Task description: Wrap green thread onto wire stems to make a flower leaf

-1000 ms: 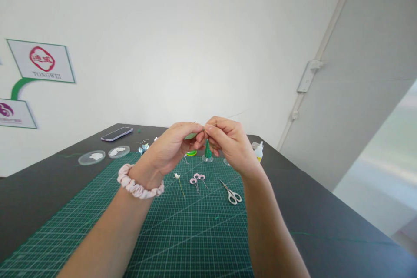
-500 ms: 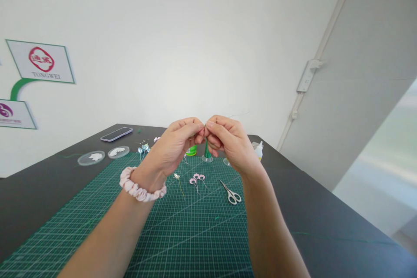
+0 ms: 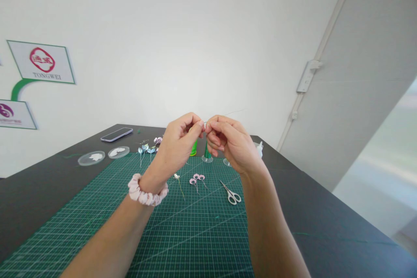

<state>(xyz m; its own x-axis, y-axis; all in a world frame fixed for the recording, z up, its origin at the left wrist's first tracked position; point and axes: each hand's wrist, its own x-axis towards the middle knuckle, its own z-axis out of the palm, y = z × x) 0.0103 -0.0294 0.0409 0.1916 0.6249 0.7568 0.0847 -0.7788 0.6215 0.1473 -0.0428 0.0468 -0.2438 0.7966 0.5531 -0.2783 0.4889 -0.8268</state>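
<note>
Both hands meet above the far part of the green cutting mat, fingertips nearly touching. My left hand, with a pale pink scrunchie at its wrist, is closed in a pinch. Thumb and forefinger of my right hand pinch too. A thin wire runs out behind the right hand, up and to the right; its end between the fingertips is too small to see clearly. Below lie small pink flower pieces on wire stems, a white bud on a green stem and white-handled scissors.
Behind the hands stand a green spool, a bright green container and a white-nozzled bottle. Blue flower pieces lie left, near clear dishes with white bits. A phone rests on the black table.
My left hand has turned and its wrist has shifted slightly right, uncovering more of the blue and pink flower pieces behind it. The right hand stays nearly in place, still pinching.
</note>
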